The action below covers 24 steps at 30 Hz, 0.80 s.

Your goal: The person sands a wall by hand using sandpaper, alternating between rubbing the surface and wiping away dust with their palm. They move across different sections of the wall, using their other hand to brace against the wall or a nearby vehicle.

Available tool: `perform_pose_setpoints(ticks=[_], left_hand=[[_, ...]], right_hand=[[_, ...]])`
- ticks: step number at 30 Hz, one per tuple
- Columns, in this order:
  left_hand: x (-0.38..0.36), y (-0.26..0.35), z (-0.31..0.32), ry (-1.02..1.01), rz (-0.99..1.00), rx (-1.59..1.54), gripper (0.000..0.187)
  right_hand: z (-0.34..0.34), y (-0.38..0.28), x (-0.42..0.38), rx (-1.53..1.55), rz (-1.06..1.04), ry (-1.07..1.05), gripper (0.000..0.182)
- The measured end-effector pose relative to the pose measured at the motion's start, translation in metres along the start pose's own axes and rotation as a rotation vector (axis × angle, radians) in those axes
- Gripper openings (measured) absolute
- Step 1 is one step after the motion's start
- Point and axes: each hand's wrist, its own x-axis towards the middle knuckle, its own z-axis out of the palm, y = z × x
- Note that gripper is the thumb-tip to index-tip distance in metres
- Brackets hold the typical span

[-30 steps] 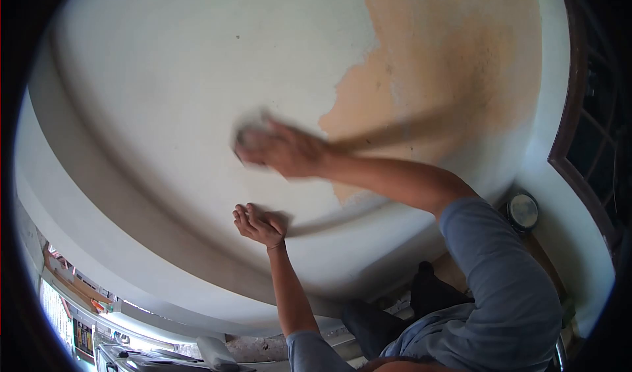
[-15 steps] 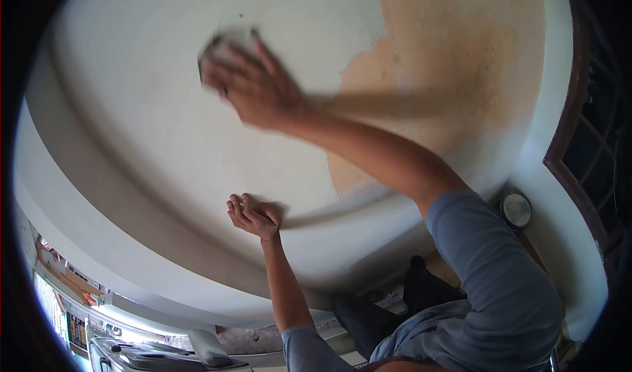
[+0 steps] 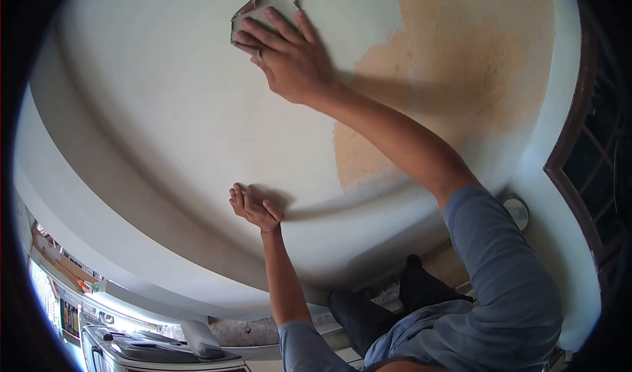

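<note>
Head view: right hand [image 3: 297, 64] over frayed sheet [image 3: 282, 3] on wall [image 3: 164, 96].

- right hand [image 3: 299, 59] spread over grey sheet [image 3: 275, 5], against pale wall [image 3: 164, 109], far side
- left hand [image 3: 253, 207] at wall, nearer
- tan patch [image 3: 474, 63] on wall, right
</note>
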Motion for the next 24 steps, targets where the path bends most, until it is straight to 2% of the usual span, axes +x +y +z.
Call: perform_pose_setpoints(ticks=[1,2,3,5,6,7,8,10,11,13,14,15,17,19,20,21,24], left_hand=[[0.001,0.001,-0.001,0.009,0.004,-0.008,0.048],[0.005,0.005,-0.003,0.015,0.009,-0.016,0.048],[0.004,0.004,-0.003,0.019,0.014,-0.013,0.048],[0.002,-0.001,-0.003,-0.002,0.010,-0.033,0.050],[0.001,0.000,-0.003,-0.005,-0.008,-0.013,0.050],[0.002,0.000,-0.004,0.025,0.000,-0.004,0.050],[0.002,-0.001,-0.004,0.013,-0.013,-0.003,0.049],[0.000,0.000,-0.004,-0.015,-0.025,-0.002,0.046],[-0.001,0.001,-0.007,-0.046,-0.030,-0.011,0.046],[0.004,0.002,-0.005,-0.002,0.004,-0.002,0.045],[0.006,0.003,-0.006,-0.001,0.023,0.002,0.044],[0.009,0.003,-0.004,-0.025,0.007,0.005,0.044],[0.010,0.006,-0.004,0.026,0.021,-0.023,0.042],[0.009,0.009,-0.004,0.002,0.016,-0.007,0.041],[0.010,0.007,-0.004,0.011,0.026,0.005,0.040],[0.010,0.006,-0.004,0.014,0.030,0.010,0.040],[0.005,0.002,-0.002,-0.017,0.013,0.100,0.041]], right_hand=[[0.001,-0.008,-0.012,-0.070,0.002,-0.017,0.044],[0.001,-0.022,-0.043,-0.067,-0.107,-0.071,0.045],[0.004,-0.040,-0.090,-0.067,-0.222,-0.111,0.046],[0.020,-0.071,-0.220,0.132,-0.390,-0.316,0.049],[0.012,-0.074,-0.263,0.133,-0.512,-0.288,0.046],[0.009,-0.072,-0.288,0.263,-0.476,-0.341,0.042],[0.015,-0.064,-0.274,0.252,-0.490,-0.319,0.042],[0.009,-0.052,-0.262,0.191,-0.768,-0.508,0.041],[0.015,-0.042,-0.244,0.222,-0.719,-0.446,0.042],[-0.002,-0.010,-0.149,0.122,-0.530,-0.324,0.043],[-0.011,0.005,-0.104,0.056,-0.382,-0.185,0.041],[-0.014,0.017,-0.070,0.005,-0.192,-0.165,0.033],[-0.012,0.029,-0.050,-0.012,0.038,0.015,0.033],[-0.010,0.001,-0.089,-0.090,0.040,-0.003,0.040],[-0.010,-0.018,-0.132,-0.110,-0.028,-0.152,0.044],[-0.010,-0.037,-0.189,-0.099,-0.147,-0.318,0.046],[-0.011,-0.070,-0.381,0.017,-0.409,-0.521,0.049]])
